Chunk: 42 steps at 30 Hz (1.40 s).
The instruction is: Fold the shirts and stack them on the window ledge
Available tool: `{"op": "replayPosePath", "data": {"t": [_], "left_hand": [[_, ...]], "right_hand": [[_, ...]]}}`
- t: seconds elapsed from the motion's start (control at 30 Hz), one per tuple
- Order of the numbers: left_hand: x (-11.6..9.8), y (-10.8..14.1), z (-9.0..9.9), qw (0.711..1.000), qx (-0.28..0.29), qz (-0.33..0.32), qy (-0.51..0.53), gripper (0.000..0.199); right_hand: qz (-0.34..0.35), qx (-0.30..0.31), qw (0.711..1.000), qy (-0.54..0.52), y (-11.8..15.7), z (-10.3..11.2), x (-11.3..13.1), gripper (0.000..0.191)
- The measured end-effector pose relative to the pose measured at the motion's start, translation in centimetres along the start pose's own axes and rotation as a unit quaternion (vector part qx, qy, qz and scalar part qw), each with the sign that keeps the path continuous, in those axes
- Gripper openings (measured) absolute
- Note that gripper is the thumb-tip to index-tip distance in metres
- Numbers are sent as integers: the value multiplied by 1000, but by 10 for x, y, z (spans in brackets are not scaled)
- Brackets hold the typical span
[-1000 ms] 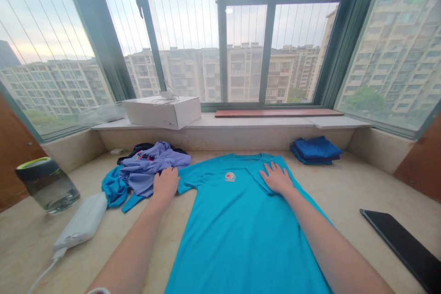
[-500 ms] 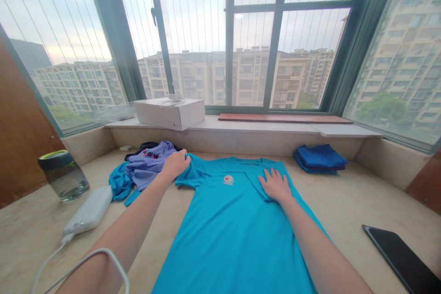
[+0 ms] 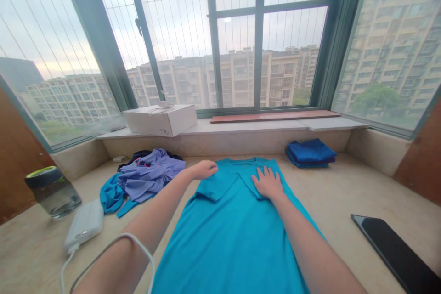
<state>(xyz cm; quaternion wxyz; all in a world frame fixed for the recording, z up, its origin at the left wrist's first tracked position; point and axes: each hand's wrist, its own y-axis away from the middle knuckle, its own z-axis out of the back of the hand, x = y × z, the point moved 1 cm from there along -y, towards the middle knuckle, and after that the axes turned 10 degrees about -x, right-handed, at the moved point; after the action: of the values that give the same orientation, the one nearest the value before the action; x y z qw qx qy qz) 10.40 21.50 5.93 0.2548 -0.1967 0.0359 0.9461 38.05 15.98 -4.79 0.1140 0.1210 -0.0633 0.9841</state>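
Observation:
A turquoise T-shirt (image 3: 234, 239) lies spread on the counter, its collar toward the window. Both short sleeves are turned inward over the chest, and the chest emblem is covered. My left hand (image 3: 206, 170) is closed on the shirt's left shoulder edge, fingers pinched on the cloth. With fingers spread, my right hand (image 3: 268, 183) rests flat on the folded right sleeve.
Left of the shirt are a heap of purple and blue clothes (image 3: 148, 174), a water bottle (image 3: 53, 193) and a white power bank (image 3: 84, 225) with a cable (image 3: 138, 236) over my left forearm. A folded blue stack (image 3: 310, 152), a black tablet-like slab (image 3: 392, 248) and a white box (image 3: 160, 119) surround it.
My left hand has moved right, carrying the left sleeve inward over the emblem. My right hand stays on the right sleeve. The whole view has shifted slightly.

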Motion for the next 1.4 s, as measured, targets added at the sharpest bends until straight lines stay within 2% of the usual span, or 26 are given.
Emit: {"op": "replayPosePath", "data": {"t": [0.07,0.2,0.33,0.47,0.7,0.83,0.93,1.03,1.13,1.23,1.4], "left_hand": [[0,5,-23,999,2,-14,-36,51],[-1,10,-57,995,24,-16,-94,66],[-4,3,-72,991,25,2,-128,70],[-10,-7,-83,991,28,-21,-127,71],[-9,-16,-90,995,27,-32,-88,62],[-6,-16,-93,993,-11,-42,-112,59],[-5,-16,-98,991,-36,-42,-124,58],[-5,-18,-100,991,-40,-41,-124,60],[-5,-18,-100,991,-43,-40,-122,62],[-6,-17,-101,991,-45,-38,-117,65],[-8,-15,-101,992,-39,-42,-110,72]], "right_hand": [[1,-1,1000,-5,0,1,0,73],[-2,-5,1000,-11,2,3,1,73],[-10,-13,1000,-10,3,4,2,74],[-17,-15,1000,-6,3,4,2,74],[-20,5,1000,4,0,4,-1,75],[-26,9,1000,14,-3,11,-12,74],[-38,-20,999,33,-4,16,-11,70],[17,-26,999,13,-1,14,4,68],[68,21,997,-18,3,5,18,73],[61,34,997,-13,4,1,16,74],[45,32,998,6,3,4,1,75]]}}
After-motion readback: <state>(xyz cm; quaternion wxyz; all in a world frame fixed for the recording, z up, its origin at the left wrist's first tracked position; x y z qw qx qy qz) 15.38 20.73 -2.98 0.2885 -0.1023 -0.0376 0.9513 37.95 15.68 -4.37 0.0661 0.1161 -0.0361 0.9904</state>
